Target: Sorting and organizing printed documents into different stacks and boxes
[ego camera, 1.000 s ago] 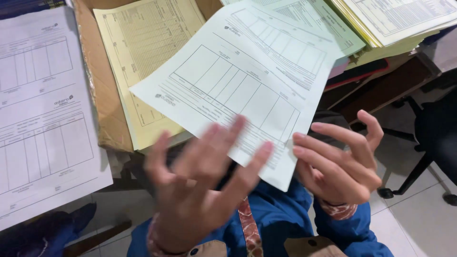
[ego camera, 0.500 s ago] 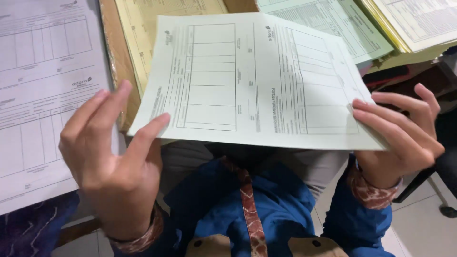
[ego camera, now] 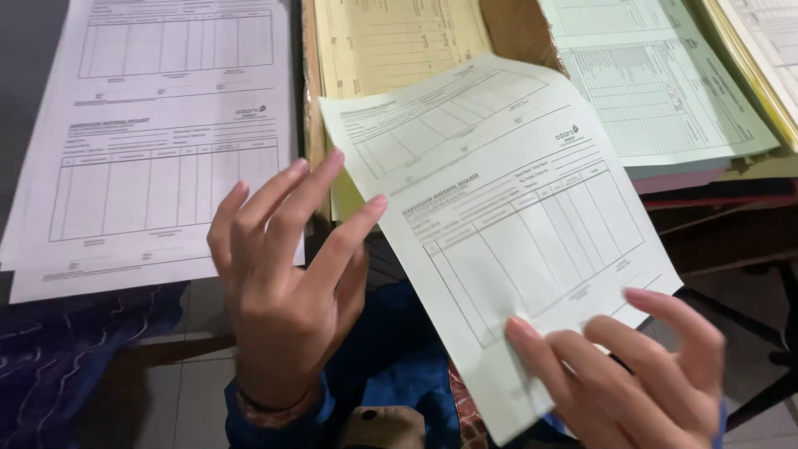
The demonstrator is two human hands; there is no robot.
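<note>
Pale green form sheet (ego camera: 507, 224) at frame centre, long axis running upper left to lower right, pinched at its lower edge by the right hand (ego camera: 632, 374); left hand (ego camera: 287, 283), fingers spread and empty, just beside its left edge.

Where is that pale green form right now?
In the head view the pale green form sits centre-right, pinched by the right hand, beside the open left hand.

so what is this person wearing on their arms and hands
Both hands are bare, no gloves or rings visible. The left hand comes out of a blue sleeve with a brownish patterned cuff at the wrist. The right hand shows only a sliver of blue sleeve at the frame's edge.
</note>
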